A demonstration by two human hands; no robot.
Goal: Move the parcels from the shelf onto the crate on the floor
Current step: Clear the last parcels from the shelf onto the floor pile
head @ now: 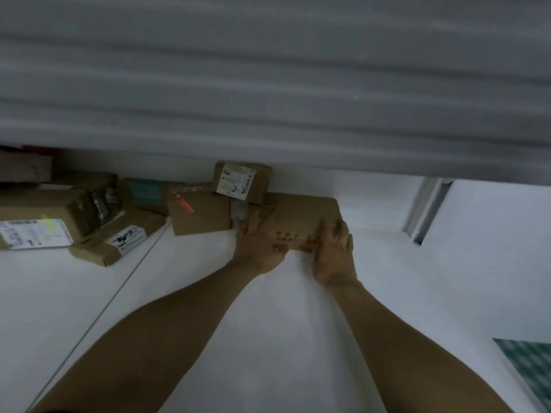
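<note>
Parcel (301,216), flat, brown and marked with red print near its front edge, is seen lying on the white shelf (179,293), towards the back and a little right of the middle. It is held at both near corners. The left hand (259,242) is laid over the near left corner, with fingers spread across the top and the thumb at the front edge. The right hand (334,251) is curled round the near right corner, its fingers wrapped over the side. Both forearms are stretched out over the shelf.

A small box (241,181) with a white label is set at the parcel's far left corner; whether it rests on the parcel or only behind it cannot be told. A plain box (198,213) with a red strip is placed just beside the parcel on the left. Further left, more boxes are heaped together, among them a teal-labelled box (147,193), a flat packet (119,238) and a large box (38,222) with a white label. An upper board (268,84), blurred, is seen overhead. A green patterned surface (527,365) shows at the lower right edge.
</note>
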